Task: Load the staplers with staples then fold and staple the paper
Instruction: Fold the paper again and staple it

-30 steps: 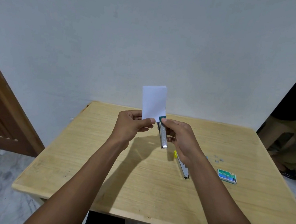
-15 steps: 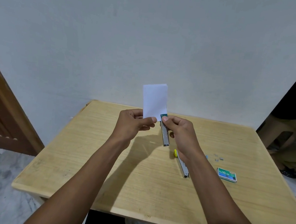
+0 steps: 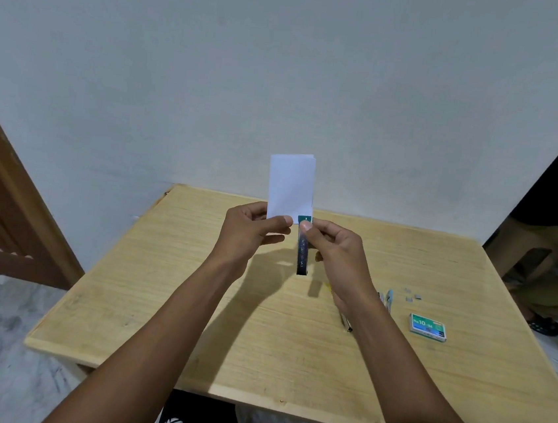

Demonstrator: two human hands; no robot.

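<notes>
**Stapling step: stapler head at the paper's lower corner**

The folded paper (image 3: pixel 290 185) stands upright in the air over the far half of the table (image 3: pixel 256 346). My left hand (image 3: pixel 251 232) pinches its lower left corner between thumb and curled fingers. My right hand (image 3: pixel 338 252) grips the stapler (image 3: pixel 302 255), thumb on the green head, fingers wrapped behind. The head meets the paper's lower right corner.

I judge loading and folding done and stapling in hand. The next move calls for a firm squeeze, with the left hand keeping the layers flush (I cannot tell how deep the corner sits in the stapler).

There is open tabletop below and left of the hands. To the right lie a spare stapler (image 3: pixel 389 297), loose staples (image 3: pixel 413 294) and the staple box (image 3: pixel 428 327), all well apart from the edges.
</notes>
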